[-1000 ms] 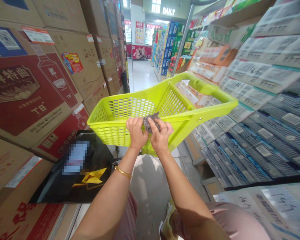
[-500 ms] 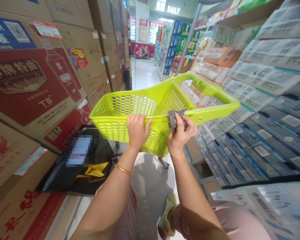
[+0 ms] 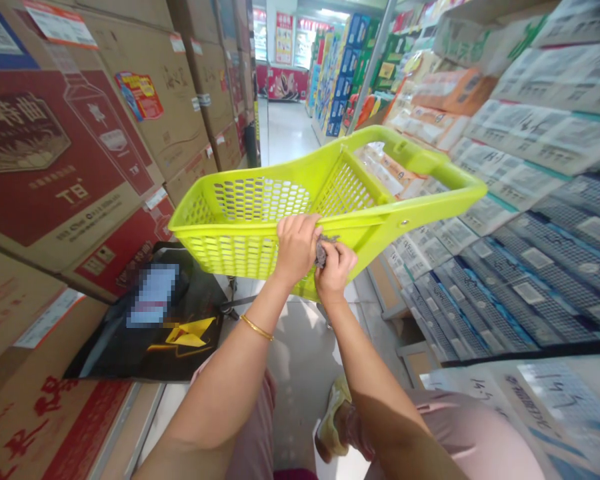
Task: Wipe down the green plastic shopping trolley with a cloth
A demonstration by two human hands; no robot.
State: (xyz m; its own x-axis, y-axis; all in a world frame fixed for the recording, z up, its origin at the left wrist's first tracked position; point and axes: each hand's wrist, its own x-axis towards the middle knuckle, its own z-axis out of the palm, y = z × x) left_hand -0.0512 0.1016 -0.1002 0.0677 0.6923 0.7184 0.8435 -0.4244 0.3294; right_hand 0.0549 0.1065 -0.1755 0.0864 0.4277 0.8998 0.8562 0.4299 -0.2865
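Observation:
A lime-green plastic shopping basket (image 3: 240, 230) with perforated walls stands tilted in front of me in a shop aisle. My left hand (image 3: 294, 245) is closed over its near rim. Right beside it, my right hand (image 3: 334, 268) is bunched around a small grey cloth (image 3: 322, 251), pressing it against the rim. The two hands touch each other. The cloth is mostly hidden between them. A gold bangle sits on my left wrist.
Stacked cardboard cartons (image 3: 70, 153) line the left side, with a black bag (image 3: 170, 327) on the lower ones. Shelves of wrapped packs (image 3: 530, 200) fill the right. The tiled aisle floor (image 3: 285, 133) runs ahead between them. My foot in a light shoe (image 3: 333, 417) shows below.
My right hand with the cloth has slid left along the rim, back against my left hand. The left hand shifted a little to the right.

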